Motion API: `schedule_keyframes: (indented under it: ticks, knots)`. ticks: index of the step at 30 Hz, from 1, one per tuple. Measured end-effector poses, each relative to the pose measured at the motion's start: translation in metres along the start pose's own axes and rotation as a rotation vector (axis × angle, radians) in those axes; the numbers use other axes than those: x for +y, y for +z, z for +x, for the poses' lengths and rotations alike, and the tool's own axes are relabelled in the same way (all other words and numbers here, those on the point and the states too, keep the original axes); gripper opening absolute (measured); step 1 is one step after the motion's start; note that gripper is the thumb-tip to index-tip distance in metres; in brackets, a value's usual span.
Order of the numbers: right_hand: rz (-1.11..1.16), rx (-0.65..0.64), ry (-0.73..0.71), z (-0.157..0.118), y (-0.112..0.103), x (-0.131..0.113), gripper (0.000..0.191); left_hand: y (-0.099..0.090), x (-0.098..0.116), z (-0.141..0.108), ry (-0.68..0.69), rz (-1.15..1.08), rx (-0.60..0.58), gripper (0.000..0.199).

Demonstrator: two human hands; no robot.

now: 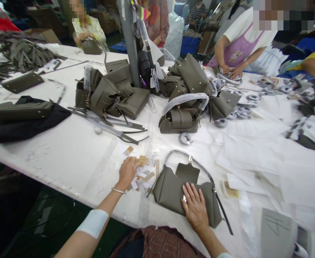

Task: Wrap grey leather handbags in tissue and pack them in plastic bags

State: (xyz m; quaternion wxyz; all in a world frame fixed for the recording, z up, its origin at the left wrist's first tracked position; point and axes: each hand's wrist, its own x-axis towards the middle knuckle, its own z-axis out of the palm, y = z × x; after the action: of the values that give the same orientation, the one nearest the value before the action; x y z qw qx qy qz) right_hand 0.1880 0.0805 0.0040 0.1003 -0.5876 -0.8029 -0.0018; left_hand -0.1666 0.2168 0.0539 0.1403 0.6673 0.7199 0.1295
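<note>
An olive-grey handbag (168, 188) lies on the white table in front of me, its flap (187, 172) folded back away from me and its wrapped handle (200, 165) arched beyond it. My right hand (195, 209) rests flat on the bag's side, fingers stretched out, beside a small shiny metal clasp (184, 199). Left of the bag, my left hand (127, 172) reaches into a loose heap of small brown and white paper tags (148, 176). Its fingers are bent together at a small brown card (141, 160); the fingertips are partly hidden.
Behind stands another handbag (180, 120) near a coiled strap (185, 138). Piles of bags (111, 89) surround a grey post (130, 43). Loose straps (114, 125) lie at left, white sheets (254, 150) at right. A co-worker in a purple apron (234, 52) handles something across the table.
</note>
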Motion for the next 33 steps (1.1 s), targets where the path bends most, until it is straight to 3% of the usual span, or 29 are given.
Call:
schedule_keyframes:
  ticks: [3, 6, 11, 16, 19, 24, 26, 28, 30, 33]
  knots:
    - [0.003, 0.022, 0.002, 0.000, 0.001, 0.000, 0.069, 0.004, 0.011, 0.022, -0.018, 0.059, -0.022, 0.037]
    - [0.000, 0.034, -0.003, 0.000, 0.002, 0.001, 0.068, 0.011, 0.040, 0.032, 0.082, 0.034, 0.027, 0.036]
    - [-0.010, 0.042, -0.008, 0.001, 0.001, 0.002, 0.065, 0.029, 0.123, 0.050, 0.499, -0.110, 0.024, 0.032]
    - [-0.027, 0.071, -0.008, 0.004, -0.001, 0.001, 0.061, 0.057, 0.204, 0.092, 0.725, -0.006, -0.106, 0.040]
    - [-0.021, 0.099, -0.007, 0.005, 0.000, 0.001, 0.060, 0.076, 0.225, 0.117, 0.753, 0.099, -0.189, 0.045]
    - [-0.001, 0.098, -0.011, 0.006, -0.002, 0.002, 0.060, 0.087, 0.232, 0.135, 0.663, 0.156, -0.209, 0.046]
    - [0.016, 0.102, -0.006, 0.007, -0.005, 0.001, 0.060, 0.082, 0.236, 0.125, 0.668, 0.149, -0.198, 0.046]
    - [0.038, 0.111, 0.007, 0.009, -0.009, -0.001, 0.060, 0.075, 0.237, 0.099, 0.727, 0.105, -0.180, 0.047]
    - [0.064, 0.115, 0.020, 0.011, -0.012, -0.002, 0.060, 0.070, 0.228, 0.056, 0.853, -0.021, -0.143, 0.045]
    - [0.109, 0.108, 0.031, 0.012, -0.012, -0.002, 0.060, 0.071, 0.192, -0.022, 1.077, -0.128, -0.187, 0.046]
